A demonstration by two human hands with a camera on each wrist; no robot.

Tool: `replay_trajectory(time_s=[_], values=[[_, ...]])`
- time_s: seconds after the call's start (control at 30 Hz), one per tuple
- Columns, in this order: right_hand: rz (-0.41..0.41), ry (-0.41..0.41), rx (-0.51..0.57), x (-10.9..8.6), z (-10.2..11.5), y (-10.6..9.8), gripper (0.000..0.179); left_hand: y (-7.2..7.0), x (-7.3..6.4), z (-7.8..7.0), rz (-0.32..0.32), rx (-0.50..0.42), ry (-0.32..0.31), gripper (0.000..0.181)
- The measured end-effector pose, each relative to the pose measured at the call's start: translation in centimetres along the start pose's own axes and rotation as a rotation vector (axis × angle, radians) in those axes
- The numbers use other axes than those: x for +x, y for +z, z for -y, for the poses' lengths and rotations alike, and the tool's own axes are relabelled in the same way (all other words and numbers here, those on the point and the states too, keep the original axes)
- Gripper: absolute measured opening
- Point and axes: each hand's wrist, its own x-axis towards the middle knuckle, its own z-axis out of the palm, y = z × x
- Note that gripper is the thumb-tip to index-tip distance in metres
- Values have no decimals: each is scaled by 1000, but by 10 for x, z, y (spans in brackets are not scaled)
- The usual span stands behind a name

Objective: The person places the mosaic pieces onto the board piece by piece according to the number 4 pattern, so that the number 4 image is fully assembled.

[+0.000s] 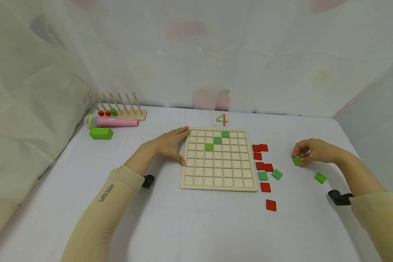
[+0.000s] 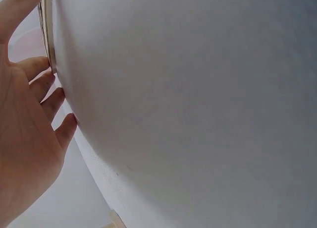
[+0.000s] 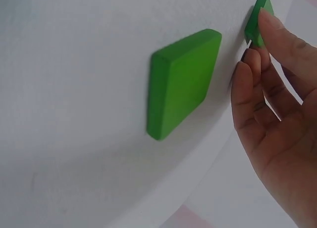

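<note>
A square wooden grid board (image 1: 220, 189) lies on the white table, with three green tiles (image 1: 217, 140) set diagonally in its upper cells. Against its left side rests my left hand (image 1: 169, 144), fingers at the top left corner and thumb lower down, spread apart. The left wrist view shows the fingertips (image 2: 58, 95) beside the board's edge. Off to the right, my right hand (image 1: 316, 150) pinches a green tile (image 1: 296, 161) between thumb and fingers, low over the table. Another green tile (image 3: 190, 84) lies flat nearer the right wrist.
Several red tiles (image 1: 265, 187) and two more green tiles (image 1: 263, 176) lie scattered right of the board. Behind it is a small pattern card (image 1: 221, 119). At the back left are a pegged wooden stand (image 1: 141, 115), a pink toy microphone (image 1: 118, 122) and a green block (image 1: 101, 133).
</note>
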Motion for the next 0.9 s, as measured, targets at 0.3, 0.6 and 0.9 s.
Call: replay_trajectory(time_s=[0.3, 0.6, 0.9], values=[[-20, -34, -40, 2, 7, -1, 15, 0, 0, 0, 0, 3, 4, 131], [-121, -106, -62, 19, 45, 2, 14, -1, 0, 0, 0, 3, 5, 131], [-170, -210, -51, 47, 95, 15, 12, -1, 0, -1, 1, 5, 13, 131]])
